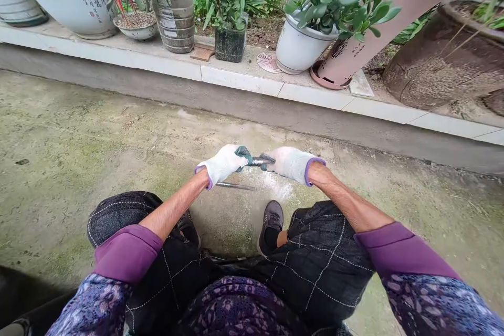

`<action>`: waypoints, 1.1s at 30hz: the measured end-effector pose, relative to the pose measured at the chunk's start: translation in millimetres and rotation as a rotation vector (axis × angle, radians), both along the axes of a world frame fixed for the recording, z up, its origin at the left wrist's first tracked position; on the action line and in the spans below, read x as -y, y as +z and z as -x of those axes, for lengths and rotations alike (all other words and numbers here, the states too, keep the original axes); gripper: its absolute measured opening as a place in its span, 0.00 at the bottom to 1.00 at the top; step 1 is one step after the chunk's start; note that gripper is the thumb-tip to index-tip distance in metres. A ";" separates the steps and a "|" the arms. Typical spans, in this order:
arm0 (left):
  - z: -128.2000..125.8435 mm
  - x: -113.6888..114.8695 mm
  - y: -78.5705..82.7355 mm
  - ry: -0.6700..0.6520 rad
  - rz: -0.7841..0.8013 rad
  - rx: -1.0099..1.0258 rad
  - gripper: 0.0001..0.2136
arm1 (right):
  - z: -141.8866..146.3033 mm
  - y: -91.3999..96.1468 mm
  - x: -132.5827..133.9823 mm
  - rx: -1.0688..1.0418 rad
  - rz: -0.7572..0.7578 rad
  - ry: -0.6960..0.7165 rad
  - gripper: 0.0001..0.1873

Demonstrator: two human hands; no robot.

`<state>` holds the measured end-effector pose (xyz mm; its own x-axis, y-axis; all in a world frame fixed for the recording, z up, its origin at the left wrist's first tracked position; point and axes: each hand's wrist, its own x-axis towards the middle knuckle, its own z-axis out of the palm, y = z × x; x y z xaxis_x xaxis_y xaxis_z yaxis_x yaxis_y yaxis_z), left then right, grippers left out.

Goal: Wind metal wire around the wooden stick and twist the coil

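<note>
Metal rod [258,161] between both hands' gloved fingers [243,153]

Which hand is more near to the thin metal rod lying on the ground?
Left hand: it is just above and behind the metal rod, not touching it. Right hand: it is farther away, beyond the rod's right end.

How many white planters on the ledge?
4: a ribbed one cut off at far left, a large one with black calligraphy, a shallow gravel-filled bowl, and a round one with a leafy plant right of centre. More may lie out of frame.
</note>
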<state>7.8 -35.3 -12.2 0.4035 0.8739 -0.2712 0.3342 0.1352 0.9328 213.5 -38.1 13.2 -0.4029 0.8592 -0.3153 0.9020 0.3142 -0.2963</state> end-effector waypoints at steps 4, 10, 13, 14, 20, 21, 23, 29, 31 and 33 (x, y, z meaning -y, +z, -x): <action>-7.5 2.8 -3.4 0.191 0.193 0.233 0.06 | 6.1 5.2 -12.2 0.097 -0.058 -0.019 0.16; -6.1 4.6 -8.8 0.269 0.242 0.472 0.11 | 17.8 10.0 -16.3 0.057 -0.184 -0.067 0.21; -4.7 5.8 -6.4 0.274 0.193 0.448 0.11 | 20.7 10.5 -17.8 0.035 -0.206 -0.094 0.21; -4.4 7.1 -4.9 0.267 0.183 0.434 0.11 | 20.3 10.5 -19.2 0.026 -0.213 -0.109 0.20; -3.0 15.8 -6.1 0.133 0.155 0.292 0.11 | 10.5 18.2 -22.9 -0.249 -0.042 -0.331 0.17; -2.7 14.8 -8.1 0.122 0.149 0.275 0.10 | 9.1 21.2 -20.1 -0.369 0.067 -0.371 0.18; -1.8 9.9 -10.7 0.134 0.120 0.232 0.07 | 6.4 27.4 -12.2 -0.563 0.313 -0.388 0.19; 6.2 -9.8 -0.6 -0.075 -0.096 0.147 0.04 | -6.6 37.1 8.2 -0.562 0.644 -0.133 0.18; 7.8 -12.3 1.9 -0.182 -0.122 0.096 0.06 | -8.7 33.6 11.0 -0.487 0.672 -0.056 0.15; 6.7 -12.4 1.0 -0.197 -0.122 0.006 0.06 | -6.7 25.2 12.1 -0.372 0.610 0.024 0.11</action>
<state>1.1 -22.9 -11.2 0.5712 0.8040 -0.1651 0.3374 -0.0466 0.9402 220.2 -50.2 38.4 -0.5935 0.5630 -0.5751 0.7019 0.0125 -0.7122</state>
